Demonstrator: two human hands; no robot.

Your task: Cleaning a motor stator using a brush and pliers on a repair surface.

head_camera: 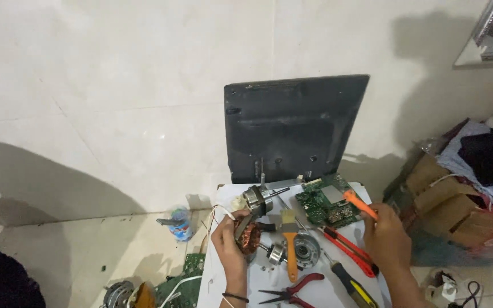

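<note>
My left hand [230,238] grips a motor stator with copper windings [249,237], thin white wires trailing from it. My right hand [387,235] holds an orange-handled tool [359,204] pointed toward a green circuit board [327,203]. Between the hands on the small white table [218,279] lie a metal rotor with shaft [258,198], a round motor housing [303,250] and an orange-handled brush [289,245].
A dark flat panel [292,128] leans against the tiled wall behind the table. Red-handled pliers [293,290], a red cutter [349,251] and a yellow-black screwdriver [352,285] lie at the front. Cardboard boxes with clothes [463,182] stand right. Another circuit board [181,282] and a bottle [180,223] sit on the floor left.
</note>
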